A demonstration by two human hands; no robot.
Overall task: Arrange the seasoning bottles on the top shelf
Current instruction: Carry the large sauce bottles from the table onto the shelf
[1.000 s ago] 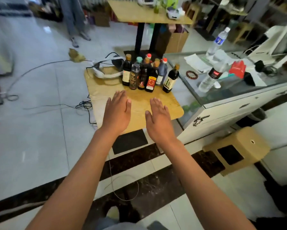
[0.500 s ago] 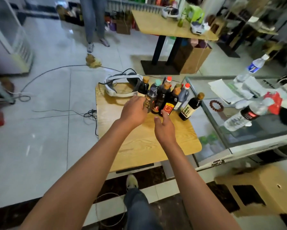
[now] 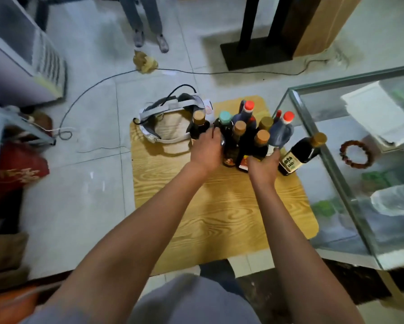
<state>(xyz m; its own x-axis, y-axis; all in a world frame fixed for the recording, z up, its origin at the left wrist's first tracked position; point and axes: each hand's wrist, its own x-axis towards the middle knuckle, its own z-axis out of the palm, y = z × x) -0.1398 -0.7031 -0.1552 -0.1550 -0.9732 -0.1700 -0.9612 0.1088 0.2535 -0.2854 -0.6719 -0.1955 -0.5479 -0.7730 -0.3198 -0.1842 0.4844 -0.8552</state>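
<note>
Several dark seasoning bottles stand clustered at the far end of a small wooden table (image 3: 219, 206). My left hand (image 3: 206, 149) wraps the lower body of the teal-capped bottle (image 3: 226, 122), just right of a tan-capped bottle (image 3: 198, 123). Around the base of a tan-capped bottle with a red label (image 3: 260, 142) curls my right hand (image 3: 264, 168), fingertips reaching toward a red-capped jug (image 3: 281, 130). Apart at the right leans another tan-capped bottle with a yellow label (image 3: 300, 153). No shelf is in view.
A white-strapped headset (image 3: 170, 123) lies on the table's far left corner, touching the bottles. A glass counter (image 3: 313, 129) with papers and a bead bracelet (image 3: 356, 154) borders the table's right side. A person's legs (image 3: 147, 24), a floor cable (image 3: 91, 90) and a black table base (image 3: 254, 50) lie beyond.
My hands went from hovering flat over the near table to the bottle cluster and closed on two bottles. The view moved closer and tilted down.
</note>
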